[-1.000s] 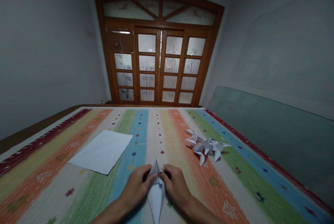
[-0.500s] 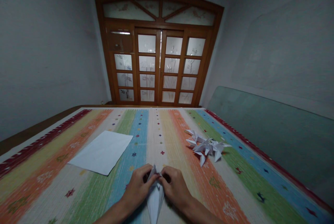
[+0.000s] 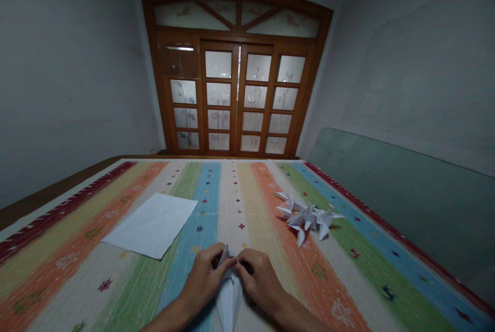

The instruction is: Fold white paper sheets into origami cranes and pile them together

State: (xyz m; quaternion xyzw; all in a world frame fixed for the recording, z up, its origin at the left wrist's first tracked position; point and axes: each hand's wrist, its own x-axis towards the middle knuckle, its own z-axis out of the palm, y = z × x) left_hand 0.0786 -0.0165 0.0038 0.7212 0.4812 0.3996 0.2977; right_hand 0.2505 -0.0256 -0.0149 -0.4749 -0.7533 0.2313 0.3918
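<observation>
A narrow piece of folded white paper [image 3: 229, 303] lies lengthwise before me at the bottom middle, its long point toward me. My left hand [image 3: 205, 274] pinches its far part from the left, thumb and fingers closed on it. From the right, my right hand [image 3: 258, 276] grips the same far part, and the two thumbs nearly meet over it. A thin tip of the paper stands up between the hands. The fingertips hide part of the folds.
Several folded white paper cranes [image 3: 308, 217] lie in a heap on the right of the striped tablecloth [image 3: 255, 208]. A flat white sheet of paper [image 3: 152, 226] lies on the left. Beyond the table stand wooden doors with glass panes [image 3: 237, 97]. A pale green panel [image 3: 386, 187] runs along the right.
Both hands keep their hold on the folded paper. Its upright tip leans slightly left, and the fingers have shifted a little.
</observation>
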